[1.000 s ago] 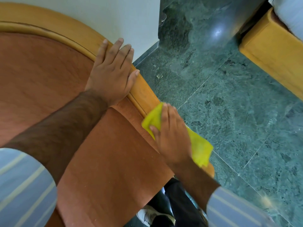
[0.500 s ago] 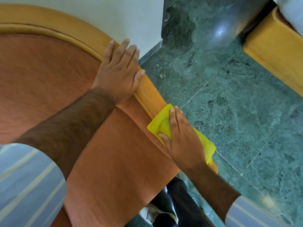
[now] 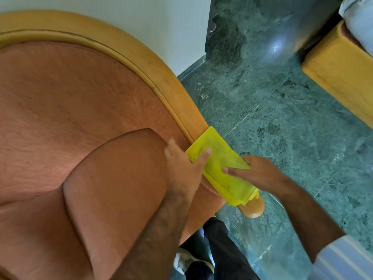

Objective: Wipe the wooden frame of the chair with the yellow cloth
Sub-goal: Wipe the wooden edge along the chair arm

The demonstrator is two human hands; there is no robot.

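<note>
The chair has orange-brown upholstery and a curved light wooden frame [image 3: 153, 69] that runs from the top left down to a rounded arm end [image 3: 253, 208]. A folded yellow cloth [image 3: 222, 166] lies draped over the lower part of this frame. My left hand [image 3: 181, 166] rests at the cloth's inner edge, thumb on the cloth. My right hand [image 3: 260, 172] holds the cloth's outer side, fingers pressed on its top. The frame under the cloth is hidden.
Green marble floor [image 3: 282, 122] lies to the right of the chair. A white wall [image 3: 161, 23] stands behind the chair. A yellow wooden piece of furniture [image 3: 339, 77] sits at the upper right. My dark trouser leg and a white shoe [image 3: 185, 261] show below the arm.
My left hand has left the upper frame and come down to the cloth. My right hand has shifted to the cloth's outer side, and the cloth now lies spread over the arm.
</note>
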